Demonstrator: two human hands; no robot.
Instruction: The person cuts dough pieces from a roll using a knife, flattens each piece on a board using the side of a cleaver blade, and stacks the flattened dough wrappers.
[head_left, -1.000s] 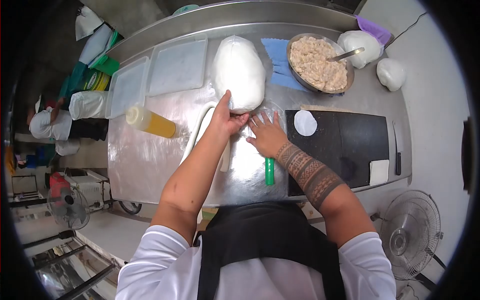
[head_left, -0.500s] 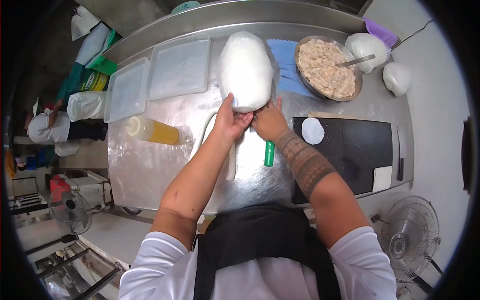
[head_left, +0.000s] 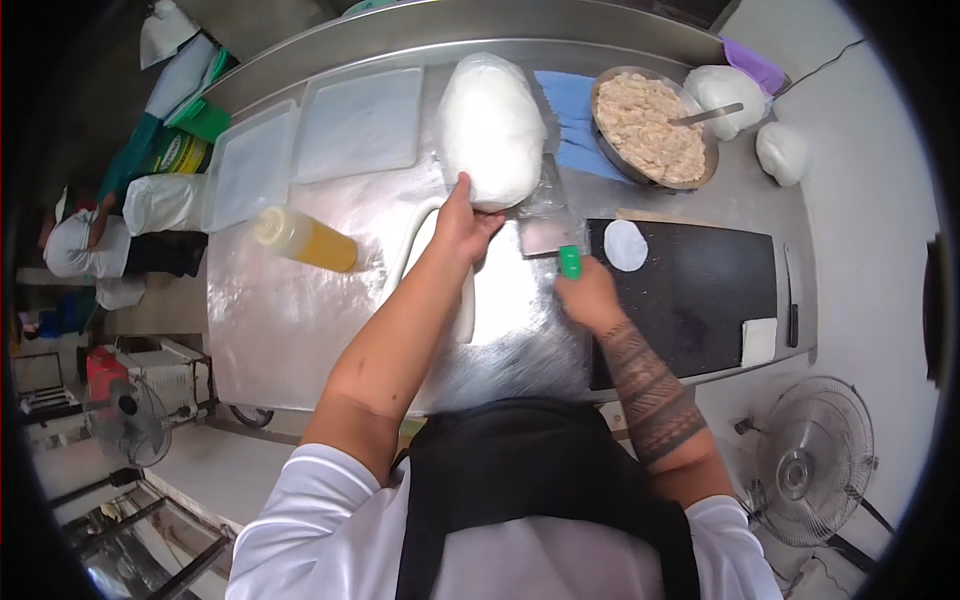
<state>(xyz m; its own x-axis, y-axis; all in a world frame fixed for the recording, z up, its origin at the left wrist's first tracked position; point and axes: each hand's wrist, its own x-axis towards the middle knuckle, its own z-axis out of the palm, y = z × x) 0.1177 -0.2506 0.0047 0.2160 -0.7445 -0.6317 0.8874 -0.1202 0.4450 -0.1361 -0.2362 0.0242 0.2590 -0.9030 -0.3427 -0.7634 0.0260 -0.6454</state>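
Observation:
A large white dough lump (head_left: pixel 492 130) wrapped in clear plastic lies at the table's upper middle. My left hand (head_left: pixel 467 228) rests against its near end, thumb up along the side and fingers spread under the edge. My right hand (head_left: pixel 590 295) is closed around the green handle (head_left: pixel 570 262) of a scraper. Its flat, rectangular metal blade (head_left: pixel 545 238) is just above or on the tabletop, right of the left fingers; I cannot tell whether it touches. A bent white dough rope (head_left: pixel 408 250) lies partly hidden behind my left forearm.
A black board (head_left: pixel 690 300) at right bears a white dough round (head_left: pixel 626 245) and a folded cloth (head_left: pixel 759 341). A knife (head_left: pixel 793 315) lies beside it. Behind are a bowl of filling (head_left: pixel 650 130) and wrapped lumps. An oil bottle (head_left: pixel 305 240) and plastic trays (head_left: pixel 358 125) are left.
My right hand has moved from the near end of the dough lump down and right, and now grips the scraper that lay on the table. My left hand stays at the lump.

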